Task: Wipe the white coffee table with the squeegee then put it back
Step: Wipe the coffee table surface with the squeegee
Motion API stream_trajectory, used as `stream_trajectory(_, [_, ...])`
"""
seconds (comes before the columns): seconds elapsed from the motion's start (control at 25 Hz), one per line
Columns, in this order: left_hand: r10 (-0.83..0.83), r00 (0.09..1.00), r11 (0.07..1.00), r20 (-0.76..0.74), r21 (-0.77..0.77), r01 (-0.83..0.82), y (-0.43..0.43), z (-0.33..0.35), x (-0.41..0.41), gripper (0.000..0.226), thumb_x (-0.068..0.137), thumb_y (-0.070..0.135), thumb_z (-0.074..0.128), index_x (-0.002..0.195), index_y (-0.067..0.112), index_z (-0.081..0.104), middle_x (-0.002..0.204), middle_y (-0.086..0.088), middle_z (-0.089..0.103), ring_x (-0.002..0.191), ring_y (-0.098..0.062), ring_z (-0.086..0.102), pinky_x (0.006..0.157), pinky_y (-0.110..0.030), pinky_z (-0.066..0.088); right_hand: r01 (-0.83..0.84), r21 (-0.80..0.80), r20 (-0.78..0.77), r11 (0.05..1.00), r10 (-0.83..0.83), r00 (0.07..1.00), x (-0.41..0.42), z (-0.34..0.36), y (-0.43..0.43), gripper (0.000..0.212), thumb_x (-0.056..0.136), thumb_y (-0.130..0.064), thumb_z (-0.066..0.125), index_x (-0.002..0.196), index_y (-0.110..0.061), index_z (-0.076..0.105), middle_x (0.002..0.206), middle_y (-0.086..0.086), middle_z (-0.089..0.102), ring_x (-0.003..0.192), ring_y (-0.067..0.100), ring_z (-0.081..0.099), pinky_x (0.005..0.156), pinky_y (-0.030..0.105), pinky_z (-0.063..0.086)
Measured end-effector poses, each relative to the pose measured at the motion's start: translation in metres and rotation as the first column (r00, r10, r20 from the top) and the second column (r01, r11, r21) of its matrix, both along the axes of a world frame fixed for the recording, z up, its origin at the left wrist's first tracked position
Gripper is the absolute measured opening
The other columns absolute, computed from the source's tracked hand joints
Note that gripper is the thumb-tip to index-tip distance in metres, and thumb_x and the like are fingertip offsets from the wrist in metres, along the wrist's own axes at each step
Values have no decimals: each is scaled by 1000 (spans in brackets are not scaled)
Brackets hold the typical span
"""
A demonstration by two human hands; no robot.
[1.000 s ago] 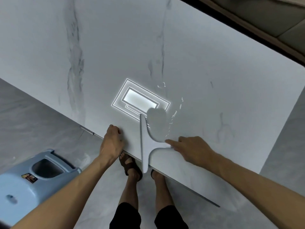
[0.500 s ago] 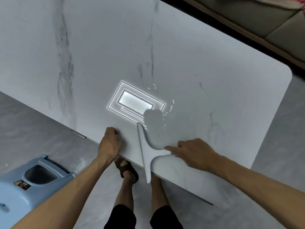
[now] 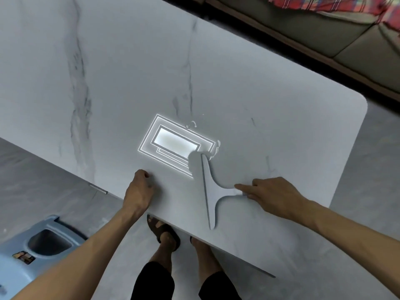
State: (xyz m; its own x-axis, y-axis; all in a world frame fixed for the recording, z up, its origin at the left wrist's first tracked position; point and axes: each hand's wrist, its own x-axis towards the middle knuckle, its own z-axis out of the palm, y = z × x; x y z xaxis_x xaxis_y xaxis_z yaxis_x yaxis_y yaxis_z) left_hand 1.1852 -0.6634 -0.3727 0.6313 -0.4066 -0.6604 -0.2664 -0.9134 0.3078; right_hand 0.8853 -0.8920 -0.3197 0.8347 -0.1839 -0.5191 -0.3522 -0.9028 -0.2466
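Right hand point(image 3: 275, 195), squeegee point(image 3: 208, 188) — white table point(image 3: 112, 68), sofa point(image 3: 320, 29)

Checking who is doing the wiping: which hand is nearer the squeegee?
Right. The right hand holds the squeegee by its handle. The left hand rests on the white coffee table near its front edge, to the left of the blade and not touching it.

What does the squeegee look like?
On the white marble-veined coffee table, look at the near edge beside the bright rectangular reflection. The flat pale grey T-shaped squeegee sits there, the only tool, its stem pinched by the right hand.
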Motion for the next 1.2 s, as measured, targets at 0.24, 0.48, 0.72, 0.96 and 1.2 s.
stream_trajectory(0.24, [25,998,995,-50,-100,-30,-65,27,31,15,90,20,49,103,16,43,94,-5,58,77,-25,53,62,-33,37,450,3,47,893,-450,892,63,33,-77,43,101,-47,25,144,-43,27,108,-3,64,94,26,61,72,32,41])
stream_trajectory(0.48, [-148,986,963,76,-214,161,-141,12,78,20,86,7,58,104,-1,52,113,-23,54,102,-38,57,84,-42,48,827,159,84,539,-842,533,207,17,-190,43,101,-39,28,140,-26,37,121,17,61,94,33,55,71,33,44])
stream_trajectory(0.72, [-311,941,944,132,-75,322,-176,-29,110,33,80,2,34,106,-6,52,124,-32,46,116,-48,42,100,-50,39,860,183,121,477,-879,462,311,-13,-243,42,99,-30,25,139,-31,36,104,7,52,83,27,44,53,26,33])
stream_trajectory(0.96, [-555,822,830,126,148,538,-190,-34,114,55,85,0,12,136,-6,31,138,-33,35,138,-54,17,118,-53,12,737,-21,145,676,-727,671,258,-26,-213,43,102,-32,29,145,-27,31,104,19,66,92,43,59,81,44,49])
stream_trajectory(1.2, [-792,603,607,91,218,764,-200,-14,119,45,78,-11,33,119,-25,47,110,-33,56,120,-71,36,107,-68,27,640,-92,-112,763,-647,754,128,12,-146,51,102,-35,31,151,-39,18,77,1,59,68,24,58,67,38,50])
